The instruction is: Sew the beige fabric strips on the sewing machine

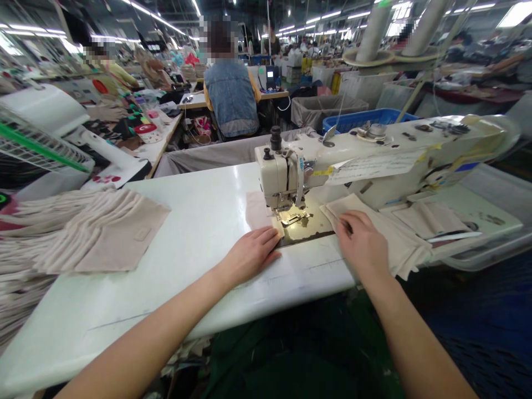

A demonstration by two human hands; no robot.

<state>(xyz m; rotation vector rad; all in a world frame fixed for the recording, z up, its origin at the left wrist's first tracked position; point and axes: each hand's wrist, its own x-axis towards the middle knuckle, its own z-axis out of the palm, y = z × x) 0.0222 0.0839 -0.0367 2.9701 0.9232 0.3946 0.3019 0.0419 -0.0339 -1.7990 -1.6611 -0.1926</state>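
Observation:
A beige fabric piece (256, 209) lies under the head of the sewing machine (282, 177), beside the shiny metal needle plate (305, 224). My left hand (253, 252) lies low on the table with fingers stretched out flat, its fingertips touching that piece's near edge. To the right of the needle plate is a stack of cream fabric pieces (399, 244). My right hand (363, 244) is at the stack's left end, thumb and fingers curled together in a pinch on the fabric there. Part of the stack is hidden behind this hand.
Fanned beige fabric pieces (120, 233) cover the table's left end. A white fan (45, 116) stands behind them. More fabric (432, 216) lies under the machine arm. Thread cones (374, 33) rise behind, near a blue basket (374, 117). A person in a denim vest (233, 97) sits ahead.

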